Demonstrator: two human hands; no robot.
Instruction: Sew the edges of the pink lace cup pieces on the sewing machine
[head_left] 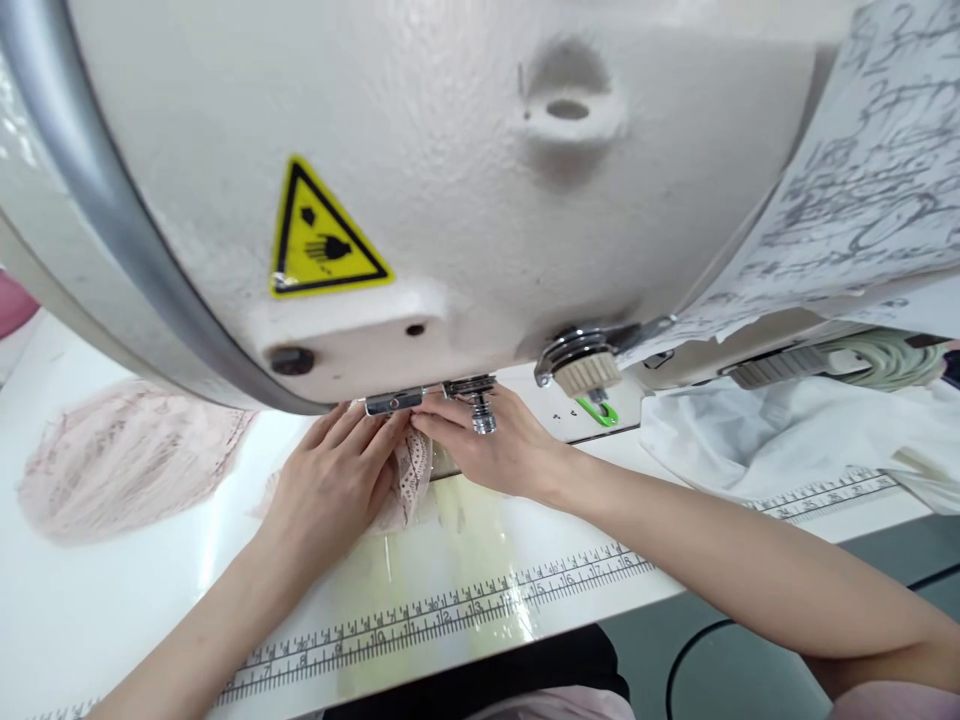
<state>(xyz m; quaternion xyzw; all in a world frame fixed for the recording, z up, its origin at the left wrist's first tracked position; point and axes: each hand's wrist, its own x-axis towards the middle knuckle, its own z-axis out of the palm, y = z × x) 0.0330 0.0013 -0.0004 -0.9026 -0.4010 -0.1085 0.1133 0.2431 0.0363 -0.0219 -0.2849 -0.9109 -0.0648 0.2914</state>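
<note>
A pale pink lace piece (412, 468) lies under the head of a white sewing machine (465, 230). My left hand (337, 480) rests flat on this lace from the left, fingers stretched forward and its thumb mostly hidden. From the right, my right hand (499, 440) reaches in with its fingers close together, their tips at the lace's edge and touching it. The machine's tension parts (480, 405) cover some of that hand's fingers. The needle and presser foot are hidden behind the machine head.
Another pink lace piece (135, 460) lies on the table at left. A printed ruler strip (450, 610) runs along the front edge. To the right are white cloth (750, 430), a green clip-like item (598, 411), coiled pale cord (892, 360) and a handwritten paper (862, 180).
</note>
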